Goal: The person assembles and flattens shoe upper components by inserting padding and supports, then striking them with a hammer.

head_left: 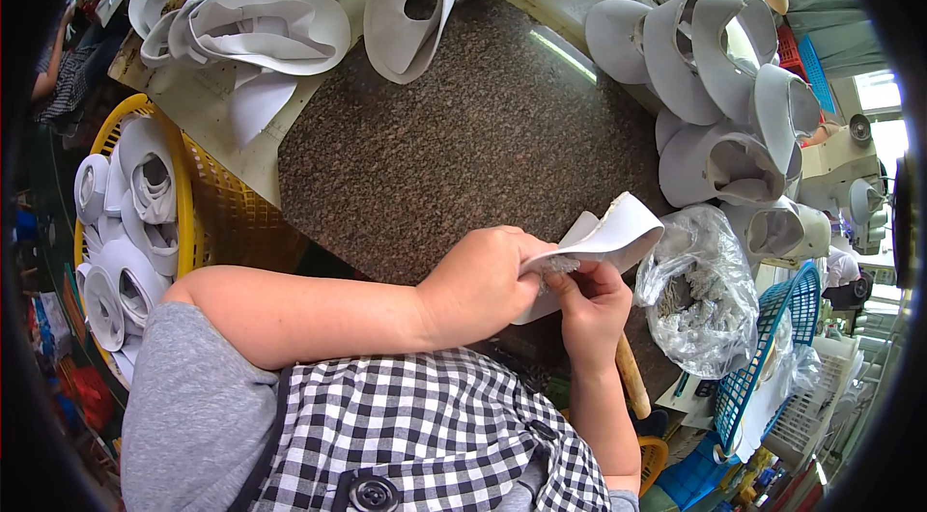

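Over the near right of the stone slab, my left hand [483, 282] is closed on a white shoe upper [618, 234], a curved, smooth piece with a rough edge. My right hand [594, 307] is closed at the upper's lower edge, thumb against fingers. A small clump of grey, fuzzy-looking material [560, 264] shows between the right thumb and the upper. Just right of my hands lies a clear plastic bag [715, 319] holding more grey material. Beside my right wrist a wooden handle [632, 379] sticks out; its other end is hidden.
A speckled brown stone slab [454, 126] covers the table's middle. White uppers [270, 27] pile up at the back left, and more uppers [715, 97] stand along the right. A yellow basket [183, 184] of white pieces is at left. A blue basket [768, 348] leans at right.
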Action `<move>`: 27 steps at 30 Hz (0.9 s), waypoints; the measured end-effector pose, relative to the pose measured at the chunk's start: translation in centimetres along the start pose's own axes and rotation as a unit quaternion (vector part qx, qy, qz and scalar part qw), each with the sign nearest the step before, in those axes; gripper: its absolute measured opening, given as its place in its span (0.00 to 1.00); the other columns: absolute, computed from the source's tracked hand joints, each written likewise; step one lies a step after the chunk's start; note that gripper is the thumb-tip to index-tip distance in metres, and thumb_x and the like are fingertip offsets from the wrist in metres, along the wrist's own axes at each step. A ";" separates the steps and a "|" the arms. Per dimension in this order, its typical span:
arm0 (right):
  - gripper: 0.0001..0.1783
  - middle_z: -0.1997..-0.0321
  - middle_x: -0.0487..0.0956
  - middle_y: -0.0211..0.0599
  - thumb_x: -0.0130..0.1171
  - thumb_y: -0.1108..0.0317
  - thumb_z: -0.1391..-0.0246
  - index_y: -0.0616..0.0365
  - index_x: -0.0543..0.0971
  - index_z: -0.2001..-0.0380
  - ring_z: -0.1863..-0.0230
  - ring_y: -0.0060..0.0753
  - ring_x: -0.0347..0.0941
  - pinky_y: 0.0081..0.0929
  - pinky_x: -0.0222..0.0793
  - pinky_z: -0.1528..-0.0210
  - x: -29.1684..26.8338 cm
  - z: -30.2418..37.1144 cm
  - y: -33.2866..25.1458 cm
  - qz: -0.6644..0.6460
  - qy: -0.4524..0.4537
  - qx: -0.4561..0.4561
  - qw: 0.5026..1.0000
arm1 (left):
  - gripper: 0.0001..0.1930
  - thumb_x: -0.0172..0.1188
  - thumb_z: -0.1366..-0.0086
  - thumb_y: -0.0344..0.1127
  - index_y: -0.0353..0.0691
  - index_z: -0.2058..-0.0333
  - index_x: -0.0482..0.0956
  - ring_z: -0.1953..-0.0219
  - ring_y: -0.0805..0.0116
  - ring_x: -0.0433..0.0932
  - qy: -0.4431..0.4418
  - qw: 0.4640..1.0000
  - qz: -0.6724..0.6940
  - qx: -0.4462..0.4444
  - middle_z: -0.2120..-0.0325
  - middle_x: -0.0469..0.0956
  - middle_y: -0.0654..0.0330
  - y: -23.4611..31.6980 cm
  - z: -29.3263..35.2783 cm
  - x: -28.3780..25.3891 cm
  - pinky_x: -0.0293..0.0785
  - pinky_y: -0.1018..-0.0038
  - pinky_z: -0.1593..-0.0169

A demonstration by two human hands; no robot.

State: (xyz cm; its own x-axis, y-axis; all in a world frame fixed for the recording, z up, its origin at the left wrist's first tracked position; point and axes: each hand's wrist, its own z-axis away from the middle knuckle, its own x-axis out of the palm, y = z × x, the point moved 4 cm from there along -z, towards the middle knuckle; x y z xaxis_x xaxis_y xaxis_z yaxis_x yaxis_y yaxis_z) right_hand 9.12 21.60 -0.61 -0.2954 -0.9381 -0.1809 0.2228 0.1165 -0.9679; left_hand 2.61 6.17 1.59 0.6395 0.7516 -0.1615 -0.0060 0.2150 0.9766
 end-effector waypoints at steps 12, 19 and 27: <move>0.06 0.69 0.82 0.32 0.65 0.80 0.52 0.65 0.79 0.68 0.66 0.19 0.76 0.17 0.72 0.62 -0.3 -1.1 -2.0 0.081 -0.025 0.014 0.996 | 0.14 0.59 0.40 0.28 0.31 0.55 0.79 0.61 0.74 0.78 -0.023 0.973 0.164 -0.158 0.63 0.81 0.58 -2.7 0.0 -0.2 0.74 0.76 0.55; 0.05 0.72 0.81 0.30 0.64 0.81 0.53 0.64 0.80 0.71 0.69 0.18 0.75 0.18 0.70 0.65 -0.4 -1.8 -0.9 0.069 -0.026 0.039 0.996 | 0.14 0.58 0.40 0.27 0.31 0.55 0.79 0.61 0.75 0.78 -0.028 0.977 0.161 -0.140 0.63 0.82 0.57 -2.7 -0.2 -0.2 0.74 0.76 0.55; 0.04 0.70 0.80 0.31 0.64 0.80 0.52 0.64 0.79 0.71 0.69 0.19 0.74 0.19 0.70 0.65 -0.1 -2.4 -0.8 0.150 -0.027 0.016 0.988 | 0.13 0.58 0.39 0.27 0.31 0.56 0.79 0.62 0.76 0.78 -0.012 0.986 0.127 -0.111 0.65 0.81 0.60 -2.6 -0.1 -0.1 0.74 0.77 0.57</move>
State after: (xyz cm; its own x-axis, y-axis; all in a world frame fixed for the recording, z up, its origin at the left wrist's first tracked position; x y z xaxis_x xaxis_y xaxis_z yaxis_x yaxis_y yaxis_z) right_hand 6.79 22.42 -0.20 -0.1610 -0.8792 -0.4484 0.3225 0.3825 -0.8658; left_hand 2.51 5.64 -0.95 0.6141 0.7840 0.0906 -0.3348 0.1548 0.9295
